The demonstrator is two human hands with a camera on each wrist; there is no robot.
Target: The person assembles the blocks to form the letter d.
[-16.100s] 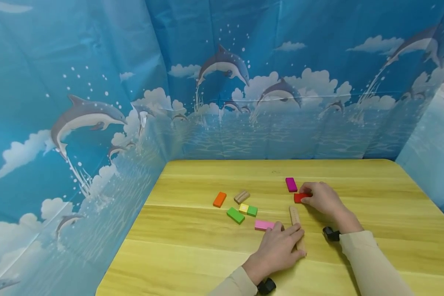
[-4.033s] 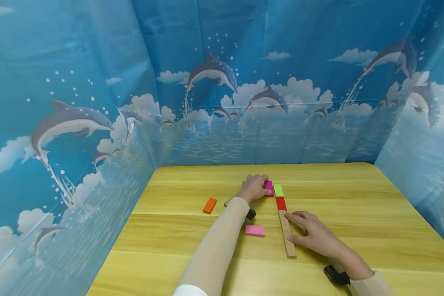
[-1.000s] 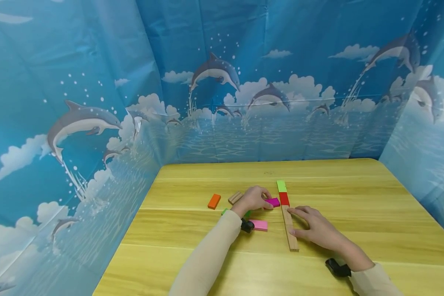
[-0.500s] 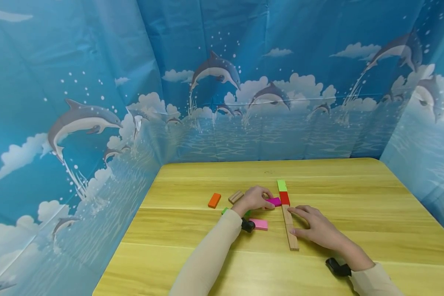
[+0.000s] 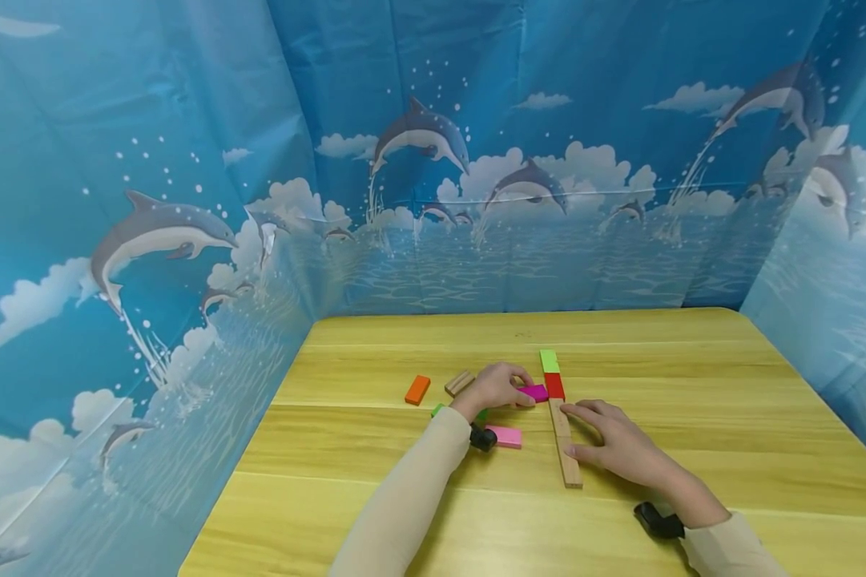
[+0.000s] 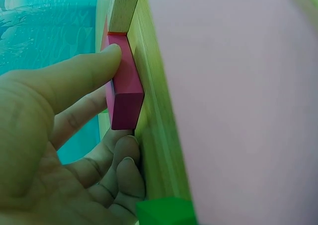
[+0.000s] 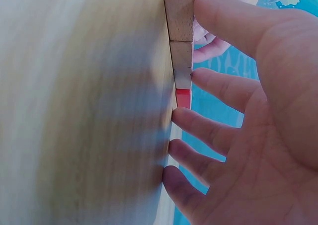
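My left hand (image 5: 496, 386) pinches a magenta block (image 5: 537, 393) between thumb and fingers. The block lies crosswise, its far end right at the left side of a straight row. That row runs away from me: plain wooden blocks (image 5: 565, 449) nearest, then a red block (image 5: 554, 386), then a lime green block (image 5: 549, 361) at the far end. In the left wrist view the thumb presses on the side of the magenta block (image 6: 128, 71). My right hand (image 5: 620, 445) has its fingers spread, with thumb and index fingertips touching the right side of the wooden blocks (image 7: 181, 16).
A pink block (image 5: 505, 437) lies below the left wrist. Green blocks (image 5: 436, 410) are partly hidden by the left arm. Left of that hand are a grooved wooden piece (image 5: 460, 383) and an orange block (image 5: 417, 390). A dolphin-print curtain (image 5: 418, 264) surrounds the table (image 5: 375, 497).
The red block, earlier in the right hand, and the lime block now lie in the row. My left hand has brought the magenta block nearer and turned it crosswise against the row.
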